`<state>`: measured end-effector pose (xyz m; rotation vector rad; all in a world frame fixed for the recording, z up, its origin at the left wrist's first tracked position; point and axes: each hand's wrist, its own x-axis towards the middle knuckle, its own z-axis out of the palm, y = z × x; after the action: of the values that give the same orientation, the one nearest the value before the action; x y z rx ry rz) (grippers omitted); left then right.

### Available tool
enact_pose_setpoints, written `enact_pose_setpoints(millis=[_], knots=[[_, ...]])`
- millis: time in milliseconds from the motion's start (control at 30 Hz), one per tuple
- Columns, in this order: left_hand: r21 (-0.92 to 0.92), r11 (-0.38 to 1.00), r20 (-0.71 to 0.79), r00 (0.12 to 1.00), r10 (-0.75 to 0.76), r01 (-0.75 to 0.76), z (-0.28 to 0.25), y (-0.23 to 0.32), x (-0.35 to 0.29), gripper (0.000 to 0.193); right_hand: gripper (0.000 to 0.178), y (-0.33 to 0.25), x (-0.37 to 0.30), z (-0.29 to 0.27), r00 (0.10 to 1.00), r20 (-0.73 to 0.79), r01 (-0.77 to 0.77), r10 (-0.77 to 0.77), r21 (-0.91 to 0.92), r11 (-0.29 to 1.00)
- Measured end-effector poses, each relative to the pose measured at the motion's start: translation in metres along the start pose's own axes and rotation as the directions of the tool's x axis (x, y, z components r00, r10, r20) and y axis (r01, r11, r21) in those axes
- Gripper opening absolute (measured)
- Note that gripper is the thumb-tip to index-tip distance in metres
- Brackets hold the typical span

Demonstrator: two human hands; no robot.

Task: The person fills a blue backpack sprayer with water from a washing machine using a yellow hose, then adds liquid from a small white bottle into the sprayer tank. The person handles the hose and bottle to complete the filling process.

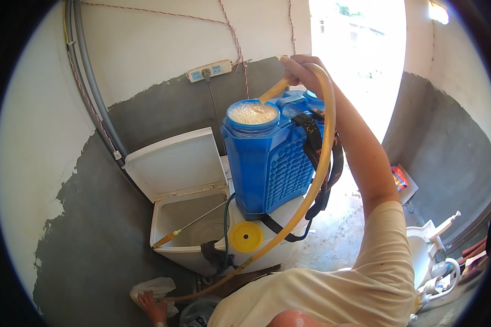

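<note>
Raised high, my right hand grips a yellowish hose near its end. The hose end points into the round mouth of a blue backpack sprayer tank, where white foam stands close to the rim. Low at the left, my left hand is at the hose's other end, against white plastic film; what its fingers close on is hidden. The tank stands on a white washing machine. A yellow round cap lies in front of the tank.
The machine's lid is raised over an open tub, with a spray lance lying across it. Black straps hang from the tank. A power strip is on the wall behind. A white basin stands right, near a bright doorway.
</note>
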<state>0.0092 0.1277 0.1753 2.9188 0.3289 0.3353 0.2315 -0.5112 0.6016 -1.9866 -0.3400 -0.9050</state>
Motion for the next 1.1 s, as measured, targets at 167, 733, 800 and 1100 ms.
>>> enact_pose_setpoints(millis=[167, 733, 800, 1100], knots=[[0.008, 1.000, 0.003, 1.000, 0.007, -0.007, 0.002, -0.004, 0.001, 0.063, 0.043, 0.000, 0.002, 0.002, 1.000, -0.008, 0.000, 0.000, -0.022, 1.000], [-0.084, 0.973, 0.247, 0.950, -0.191, 0.217, -0.039, -0.005, 0.018, 0.072, 0.044, 0.002, 0.003, 0.000, 1.000, -0.020, 0.005, -0.007, -0.070, 0.998], [-0.133, 0.968, 0.246, 0.953, -0.175, 0.212, -0.041, -0.007, 0.018, 0.072, 0.044, 0.002, 0.004, 0.003, 1.000, -0.024, -0.020, 0.017, -0.107, 0.994], [-0.164, 0.986, 0.158, 0.987, -0.012, 0.038, -0.014, -0.058, 0.019, 0.060, 0.042, 0.015, 0.012, 0.004, 0.997, -0.055, -0.059, 0.054, -0.103, 0.993]])
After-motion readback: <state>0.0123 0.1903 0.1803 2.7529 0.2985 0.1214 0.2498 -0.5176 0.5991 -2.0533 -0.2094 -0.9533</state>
